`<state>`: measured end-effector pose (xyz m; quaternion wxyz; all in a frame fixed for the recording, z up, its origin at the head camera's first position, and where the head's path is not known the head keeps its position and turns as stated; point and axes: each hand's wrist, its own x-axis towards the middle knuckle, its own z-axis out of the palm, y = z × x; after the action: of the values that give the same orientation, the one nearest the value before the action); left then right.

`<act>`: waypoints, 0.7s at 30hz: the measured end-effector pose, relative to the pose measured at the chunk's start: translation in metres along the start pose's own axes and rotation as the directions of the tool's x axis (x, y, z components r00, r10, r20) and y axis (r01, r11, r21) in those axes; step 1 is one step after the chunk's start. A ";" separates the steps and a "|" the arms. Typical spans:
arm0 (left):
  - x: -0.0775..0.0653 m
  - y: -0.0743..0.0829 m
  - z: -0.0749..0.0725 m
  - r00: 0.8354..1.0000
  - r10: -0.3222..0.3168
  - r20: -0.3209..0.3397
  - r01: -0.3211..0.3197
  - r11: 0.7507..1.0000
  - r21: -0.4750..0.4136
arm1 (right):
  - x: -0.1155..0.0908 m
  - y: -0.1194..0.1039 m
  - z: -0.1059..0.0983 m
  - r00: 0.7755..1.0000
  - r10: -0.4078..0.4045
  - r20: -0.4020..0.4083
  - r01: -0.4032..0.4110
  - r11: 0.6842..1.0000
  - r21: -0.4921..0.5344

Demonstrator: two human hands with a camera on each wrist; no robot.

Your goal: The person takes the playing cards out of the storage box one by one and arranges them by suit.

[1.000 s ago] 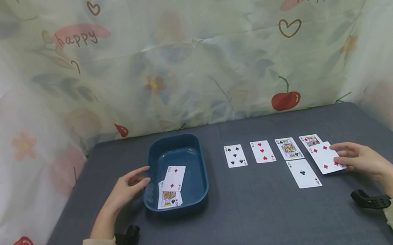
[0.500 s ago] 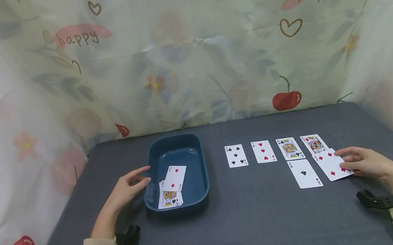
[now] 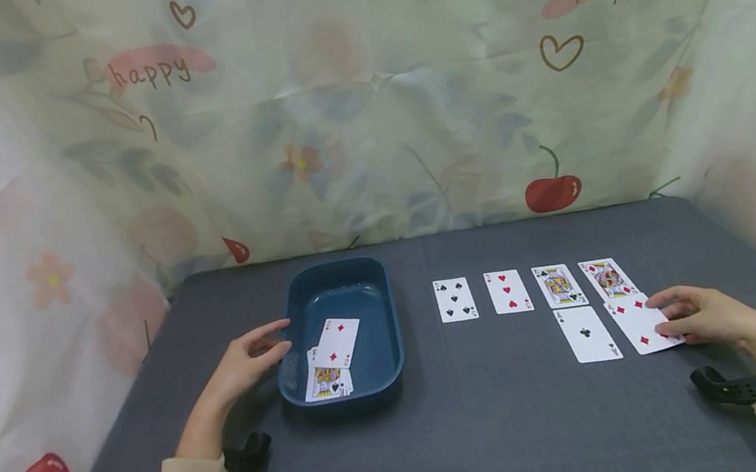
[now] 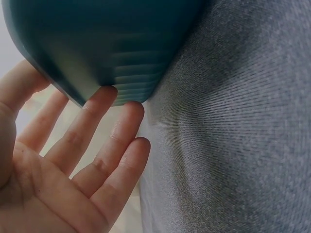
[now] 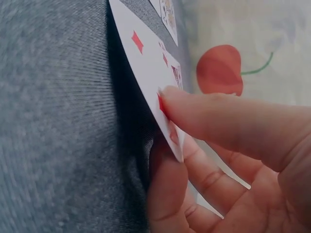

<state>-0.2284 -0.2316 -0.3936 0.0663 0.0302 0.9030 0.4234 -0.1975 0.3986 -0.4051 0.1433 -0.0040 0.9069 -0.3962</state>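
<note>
My right hand (image 3: 708,314) pinches a four of diamonds playing card (image 3: 639,322) by its lower right corner, thumb on the face and fingers beneath. In the right wrist view that corner of the card (image 5: 146,68) is raised off the cloth, while its far end slopes down towards it. The card lies just below a red-suited face card (image 3: 606,278) and right of an ace of clubs (image 3: 586,334). My left hand (image 3: 244,368) is at the left rim of a dark blue tray (image 3: 395,330); in the left wrist view its loosely extended fingers (image 4: 80,126) meet the tray's outer wall.
Inside the tray lie a two of diamonds (image 3: 337,343) and a face card (image 3: 326,386) partly under it. The back row also has a five of spades (image 3: 456,310), a three of hearts (image 3: 508,298) and a black-suited face card (image 3: 559,285). Grey cloth (image 3: 450,435) covers the table.
My right hand has moved the four of diamonds down and to the right, uncovering more of the red-suited face card. The left hand stays by the tray rim.
</note>
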 end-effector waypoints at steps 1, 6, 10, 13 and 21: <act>0.000 0.000 0.000 1.000 -0.003 0.001 0.003 1.000 0.000 | -0.001 -0.002 0.000 1.000 0.010 -0.001 -0.010 1.000 -0.024; 0.000 0.002 0.000 1.000 -0.004 0.004 0.004 1.000 -0.005 | -0.002 -0.007 0.001 0.999 0.039 0.000 -0.039 0.995 -0.096; -0.001 0.002 -0.001 1.000 -0.003 0.006 0.003 1.000 -0.005 | -0.002 -0.008 0.000 0.999 0.051 -0.002 -0.051 0.991 -0.125; -0.001 0.003 -0.001 1.000 0.001 0.005 -0.001 1.000 0.000 | -0.002 -0.008 0.000 0.997 0.073 -0.003 -0.073 0.988 -0.139; -0.001 0.002 -0.001 1.000 0.005 -0.004 -0.005 1.000 0.011 | -0.002 -0.007 0.000 0.996 0.094 0.000 -0.093 0.986 -0.142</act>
<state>-0.2272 -0.2309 -0.3916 0.0632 0.0318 0.9054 0.4187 -0.1962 0.3941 -0.3988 0.1639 0.0270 0.9314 -0.3238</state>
